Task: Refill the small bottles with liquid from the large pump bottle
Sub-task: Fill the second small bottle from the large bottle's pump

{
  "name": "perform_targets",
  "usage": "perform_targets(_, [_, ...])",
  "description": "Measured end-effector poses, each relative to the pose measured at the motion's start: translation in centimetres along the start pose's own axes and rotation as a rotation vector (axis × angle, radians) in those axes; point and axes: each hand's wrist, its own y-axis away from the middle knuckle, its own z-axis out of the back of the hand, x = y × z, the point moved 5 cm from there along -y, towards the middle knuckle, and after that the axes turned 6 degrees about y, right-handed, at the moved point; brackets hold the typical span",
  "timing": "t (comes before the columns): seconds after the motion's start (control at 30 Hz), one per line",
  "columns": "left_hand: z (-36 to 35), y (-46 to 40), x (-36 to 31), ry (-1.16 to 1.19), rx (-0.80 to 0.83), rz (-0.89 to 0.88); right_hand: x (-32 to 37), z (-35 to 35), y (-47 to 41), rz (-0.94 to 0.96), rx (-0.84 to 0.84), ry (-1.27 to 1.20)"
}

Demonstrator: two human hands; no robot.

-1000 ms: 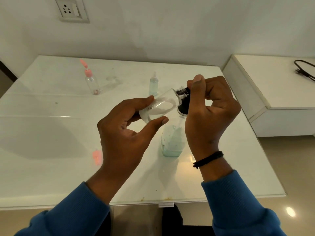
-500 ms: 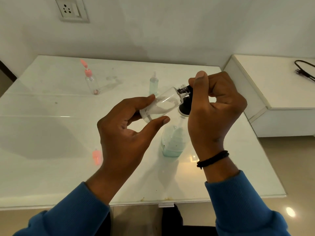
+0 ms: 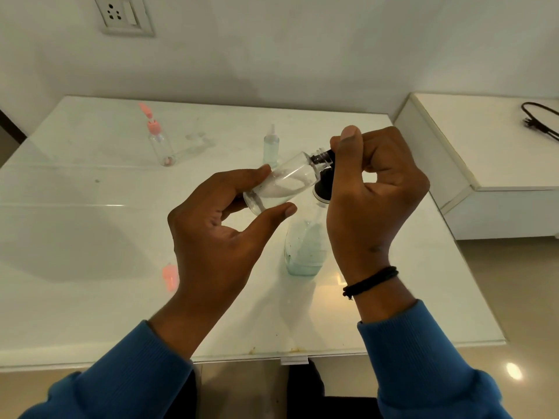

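Observation:
My left hand (image 3: 211, 237) grips a small clear bottle (image 3: 281, 184) by its base, between thumb and fingers. The bottle is tilted, with its open threaded neck pointing up and right. A little whitish liquid lies inside it. The large pump bottle (image 3: 302, 249) stands on the table just below, holding pale blue-green liquid. My right hand (image 3: 372, 201) is curled round the large bottle's black pump head (image 3: 323, 186), thumb raised beside the small bottle's neck. The pump nozzle itself is hidden by my fingers.
On the white glass-topped table (image 3: 75, 237) a pink-capped small bottle (image 3: 158, 143) stands at the back left and a small spray bottle (image 3: 270, 146) behind my hands. A pink cap (image 3: 170, 275) lies near my left wrist. A white cabinet (image 3: 499, 152) with a black cable (image 3: 541, 116) stands to the right.
My right hand has shifted slightly to the right, baring more of the small bottle's threaded neck. My left hand and the small bottle have hardly moved.

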Motion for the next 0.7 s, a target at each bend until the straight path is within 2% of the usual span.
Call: perform_targets(0.7, [-0.01,0.03,-0.04,-0.007,-0.009,0.009,-0.09,0.02,-0.14,0.000,0.005,-0.006])
